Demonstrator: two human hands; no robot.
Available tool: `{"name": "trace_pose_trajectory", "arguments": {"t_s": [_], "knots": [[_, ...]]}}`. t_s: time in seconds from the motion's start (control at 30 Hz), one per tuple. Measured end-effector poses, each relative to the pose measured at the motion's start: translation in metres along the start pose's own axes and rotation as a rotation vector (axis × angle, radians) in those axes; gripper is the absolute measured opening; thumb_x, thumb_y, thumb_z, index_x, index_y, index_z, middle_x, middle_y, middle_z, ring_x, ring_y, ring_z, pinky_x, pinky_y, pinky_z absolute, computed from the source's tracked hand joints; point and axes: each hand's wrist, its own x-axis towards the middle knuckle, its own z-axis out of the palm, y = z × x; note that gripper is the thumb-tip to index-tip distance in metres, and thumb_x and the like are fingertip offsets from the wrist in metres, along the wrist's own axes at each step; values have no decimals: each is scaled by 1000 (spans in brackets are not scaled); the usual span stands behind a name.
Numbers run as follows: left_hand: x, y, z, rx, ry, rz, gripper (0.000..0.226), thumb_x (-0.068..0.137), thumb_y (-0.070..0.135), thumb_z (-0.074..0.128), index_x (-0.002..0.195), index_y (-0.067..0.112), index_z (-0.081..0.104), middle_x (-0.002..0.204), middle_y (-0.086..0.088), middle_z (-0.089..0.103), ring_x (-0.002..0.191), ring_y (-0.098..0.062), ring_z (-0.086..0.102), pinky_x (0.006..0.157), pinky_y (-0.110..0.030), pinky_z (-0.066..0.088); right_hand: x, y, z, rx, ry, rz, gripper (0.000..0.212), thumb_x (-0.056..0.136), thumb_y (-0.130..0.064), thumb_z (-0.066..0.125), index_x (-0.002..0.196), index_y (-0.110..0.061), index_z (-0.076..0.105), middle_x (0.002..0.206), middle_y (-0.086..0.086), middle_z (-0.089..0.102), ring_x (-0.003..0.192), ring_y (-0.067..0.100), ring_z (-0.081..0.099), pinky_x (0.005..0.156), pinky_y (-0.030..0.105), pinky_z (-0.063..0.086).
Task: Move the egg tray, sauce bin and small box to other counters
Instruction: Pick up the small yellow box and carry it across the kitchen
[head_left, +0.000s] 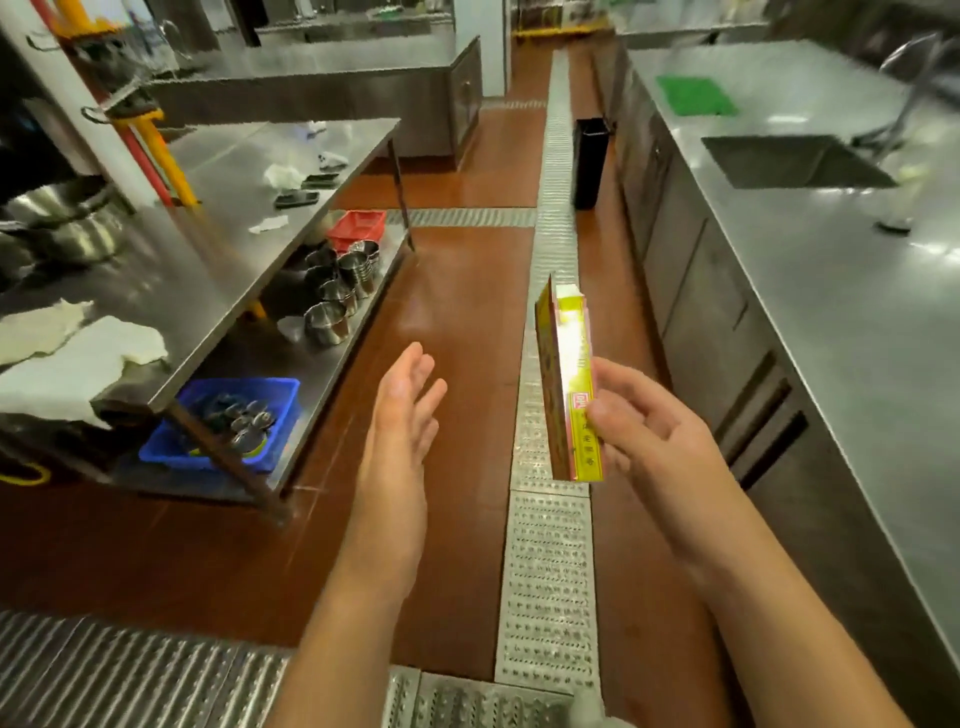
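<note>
At three o'clock runs the long steel surface (810, 291), the likely drop spot. The left hand (402, 410) hangs flat-fingered and empty. The right hand (654, 431) has only a fingertip grip on the small box (566, 384), upright at centre over the floor drain (548, 582); it could slip.

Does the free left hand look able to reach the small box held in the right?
Probably yes: the left hand is open and level with the small box, with only open air between them.
</note>
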Motion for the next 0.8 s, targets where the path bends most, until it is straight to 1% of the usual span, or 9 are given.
{"name": "trace_pose_trajectory", "arguments": {"t_s": [0.1, 0.17, 0.2, 0.3, 0.37, 0.5, 0.6, 0.7, 0.8], "knots": [[66, -10, 28, 20, -74, 4, 67, 75, 76, 34, 135, 47, 46, 143, 21, 52, 129, 5, 51, 118, -35, 32, 52, 2, -30, 27, 82, -21, 53, 80, -27, 73, 131, -20, 62, 115, 0, 75, 105, 17, 72, 90, 29, 57], [104, -14, 47, 42, -79, 15, 71, 77, 77, 34, 139, 45, 46, 144, 20, 53, 129, 4, 52, 117, -35, 33, 88, 3, -48, 52, 96, -32, 57, 78, -26, 78, 132, -19, 61, 115, 3, 75, 103, 18, 72, 82, 25, 57], [123, -16, 56, 50, -81, 25, 73, 77, 78, 34, 141, 44, 46, 144, 21, 53, 129, 4, 53, 116, -35, 34, 109, 2, -57, 68, 110, -39, 55, 79, -26, 74, 132, -19, 61, 115, 4, 75, 103, 18, 72, 81, 25, 57], [187, -18, 86, 66, -111, 21, 75, 78, 77, 35, 143, 42, 46, 144, 21, 53, 128, 4, 53, 116, -35, 34, 174, -5, -83, 97, 144, -50, 47, 85, -18, 67, 132, -17, 60, 117, 5, 75, 106, 20, 71, 88, 31, 56], [219, -17, 102, 73, -117, 23, 71, 82, 75, 35, 143, 41, 45, 144, 20, 53, 128, 4, 53, 116, -34, 35, 208, -10, -93, 98, 130, -56, 52, 81, -24, 70, 132, -18, 60, 116, 4, 75, 107, 21, 71, 91, 33, 56], [281, -19, 132, 81, -116, 13, 59, 89, 67, 30, 141, 43, 45, 143, 22, 53, 127, 6, 53, 115, -31, 35, 274, -14, -110, 78, 111, -46, 50, 82, -20, 73, 131, -20, 61, 115, 3, 75, 103, 17, 72, 82, 28, 57], [322, -28, 138, 95, -121, 15, 65, 89, 72, 30, 145, 41, 42, 144, 23, 52, 129, 6, 51, 117, -35, 33, 316, -8, -113, 89, 97, -11, 51, 81, -19, 73, 130, -23, 61, 116, 0, 75, 104, 19, 72, 87, 33, 55], [377, -42, 140, 66, -110, -20, 69, 85, 76, 32, 143, 43, 44, 143, 24, 53, 129, 4, 51, 118, -38, 32, 368, 0, -117, 90, 118, 23, 46, 87, -9, 67, 131, -22, 61, 115, 1, 76, 106, 21, 72, 91, 37, 55], [439, -58, 145, 47, -123, -35, 75, 78, 79, 35, 142, 42, 45, 143, 23, 54, 129, 4, 52, 117, -38, 33, 430, 4, -122, 71, 163, 23, 44, 86, -7, 65, 127, -22, 61, 113, -1, 76, 103, 17, 73, 87, 32, 57]]}}
